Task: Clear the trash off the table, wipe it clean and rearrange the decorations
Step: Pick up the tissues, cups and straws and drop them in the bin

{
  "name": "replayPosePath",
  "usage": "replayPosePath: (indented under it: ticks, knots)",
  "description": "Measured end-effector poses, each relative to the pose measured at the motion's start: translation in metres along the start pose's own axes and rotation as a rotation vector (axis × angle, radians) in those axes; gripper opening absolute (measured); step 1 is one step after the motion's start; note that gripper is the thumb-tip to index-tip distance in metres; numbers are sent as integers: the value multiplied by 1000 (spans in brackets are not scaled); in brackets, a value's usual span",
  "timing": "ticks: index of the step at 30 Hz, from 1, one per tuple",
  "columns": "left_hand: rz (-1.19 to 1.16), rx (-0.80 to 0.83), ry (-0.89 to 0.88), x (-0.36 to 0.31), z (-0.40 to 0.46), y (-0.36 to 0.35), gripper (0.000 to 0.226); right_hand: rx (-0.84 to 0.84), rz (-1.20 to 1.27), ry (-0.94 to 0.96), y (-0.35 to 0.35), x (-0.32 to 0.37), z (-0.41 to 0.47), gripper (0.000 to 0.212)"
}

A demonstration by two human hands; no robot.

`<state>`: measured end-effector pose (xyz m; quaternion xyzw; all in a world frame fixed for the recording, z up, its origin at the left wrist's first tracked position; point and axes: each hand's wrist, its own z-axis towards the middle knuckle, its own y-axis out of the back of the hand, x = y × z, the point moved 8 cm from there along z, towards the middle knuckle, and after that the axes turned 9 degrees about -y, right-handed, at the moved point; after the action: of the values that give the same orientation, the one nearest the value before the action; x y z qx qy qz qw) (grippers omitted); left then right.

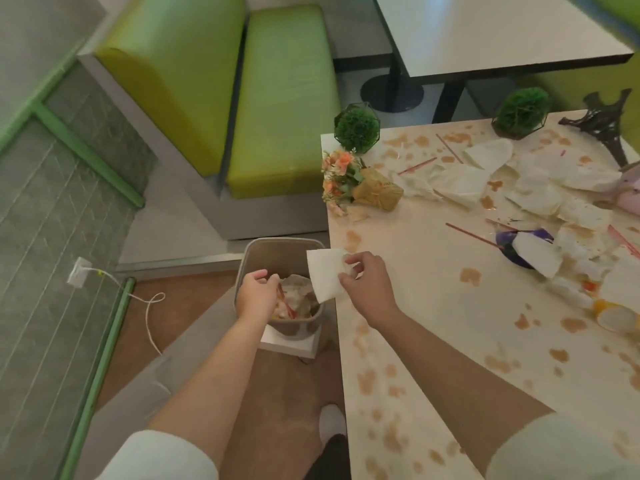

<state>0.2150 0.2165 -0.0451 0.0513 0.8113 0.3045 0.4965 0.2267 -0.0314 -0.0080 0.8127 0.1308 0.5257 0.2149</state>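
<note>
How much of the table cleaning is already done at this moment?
Only a start. The bin beside the table already holds some crumpled paper and straws. The right hand pinches a white napkin at the table edge, and the left hand is over the bin. Left: many napkins, straws, a tipped cup, brown stains unwiped, and the fallen flowers.

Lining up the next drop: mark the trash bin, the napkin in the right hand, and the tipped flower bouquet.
trash bin (277,245), head view, far rim.
napkin (323,271), head view, middle of the white sheet.
flower bouquet (379,192), head view, tan wrapping.
</note>
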Motion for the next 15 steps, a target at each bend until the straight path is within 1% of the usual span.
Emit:
replayPosePath:
  ticks: [3,5,7,11,13,15]
  knots:
    - [-24,-1,-47,4,6,7,19,29,-100,71,-29,23,3,21]
    - [-22,-4,-44,5,8,11,13,20,-162,89,-44,34,6,22]
    - [-14,-9,-50,5,10,13,13,15,-213,101,-58,40,9,23]
    - [12,8,-106,-5,10,11,13,162,-379,111,-87,32,6,37]
    - [31,25,-132,-9,10,5,14,149,-359,79,-82,24,4,36]
    - [52,48,-138,-12,11,-5,15,97,-288,47,-66,18,3,28]
